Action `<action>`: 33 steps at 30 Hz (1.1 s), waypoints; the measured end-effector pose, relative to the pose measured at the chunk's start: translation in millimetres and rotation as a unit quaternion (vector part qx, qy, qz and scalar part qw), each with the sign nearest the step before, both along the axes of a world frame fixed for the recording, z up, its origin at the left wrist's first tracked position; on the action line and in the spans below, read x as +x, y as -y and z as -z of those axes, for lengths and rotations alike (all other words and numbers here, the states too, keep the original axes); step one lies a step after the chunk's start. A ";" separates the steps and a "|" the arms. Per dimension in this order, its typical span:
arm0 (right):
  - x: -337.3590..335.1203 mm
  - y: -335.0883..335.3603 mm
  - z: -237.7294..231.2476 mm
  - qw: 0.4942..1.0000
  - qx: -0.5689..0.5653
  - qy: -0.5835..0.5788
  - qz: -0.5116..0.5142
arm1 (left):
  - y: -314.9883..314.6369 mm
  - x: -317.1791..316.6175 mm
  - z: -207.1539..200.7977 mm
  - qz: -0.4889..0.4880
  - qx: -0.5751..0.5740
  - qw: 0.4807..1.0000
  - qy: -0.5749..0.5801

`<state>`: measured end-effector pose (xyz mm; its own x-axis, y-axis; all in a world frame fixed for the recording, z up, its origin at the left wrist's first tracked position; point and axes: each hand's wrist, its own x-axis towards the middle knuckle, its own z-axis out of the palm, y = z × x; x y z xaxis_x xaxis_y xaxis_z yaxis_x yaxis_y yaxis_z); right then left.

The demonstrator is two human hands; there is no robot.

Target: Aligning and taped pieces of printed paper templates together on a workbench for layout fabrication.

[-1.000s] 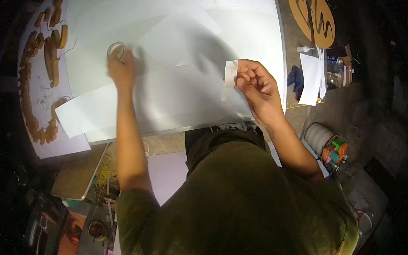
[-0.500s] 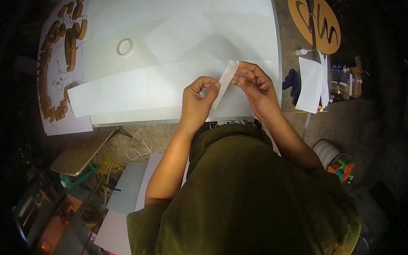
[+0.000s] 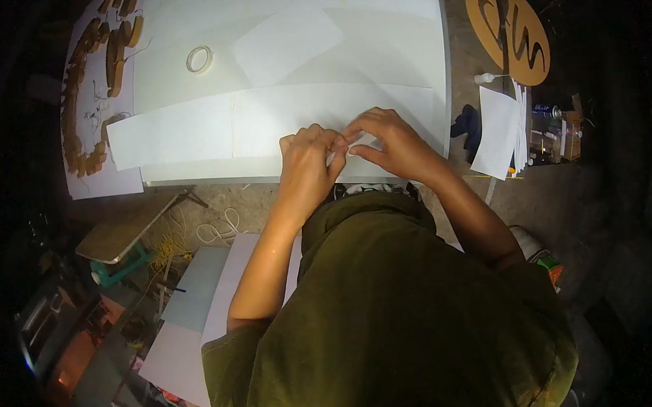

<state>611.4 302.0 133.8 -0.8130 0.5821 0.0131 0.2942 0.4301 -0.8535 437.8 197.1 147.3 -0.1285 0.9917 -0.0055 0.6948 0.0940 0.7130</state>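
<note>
My left hand (image 3: 309,164) is closed above the front of a long white sheet (image 3: 185,133), knuckles up, its thumb and fingers pinched toward the right. Meeting it at the fingertips is my right hand (image 3: 395,146), with bent fingers and the thumb held below them. The narrow pale strip both hands hold is now almost wholly covered by the fingers. A whitish patch shows inside the right hand's curl; whether it is strip or sheet I cannot tell. Farther back on the white table (image 3: 187,17) lies a roll of tape (image 3: 199,60).
Curved brown pieces with thin wires (image 3: 116,61) lie on a white board at the left. On the right are an oval tan panel with dark script (image 3: 509,29), a stack of white sheets (image 3: 499,132), a dark cloth (image 3: 468,127) and a spray can (image 3: 547,111). A low bench (image 3: 120,238) stands lower left.
My hands have come down and closer together, fingertips meeting. The pale strip, held up slanting between them before, is now mostly hidden. My view has shifted slightly.
</note>
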 end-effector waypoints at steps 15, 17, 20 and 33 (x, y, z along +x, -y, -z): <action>-14.7 22.6 14.6 0.998 -0.015 0.032 -0.044 | 27.7 -7.7 19.2 -0.051 -0.144 0.978 0.144; -19.9 26.7 13.5 0.999 0.012 0.026 -0.041 | 32.0 -11.9 25.8 -0.102 -0.200 0.936 0.273; -26.8 31.5 2.8 0.998 0.043 0.012 -0.036 | 41.8 -22.6 40.1 -0.174 -0.161 0.943 0.232; -22.9 -13.2 51.8 0.878 -0.340 -0.150 0.301 | 39.2 -57.0 59.1 -0.265 -0.080 0.908 0.314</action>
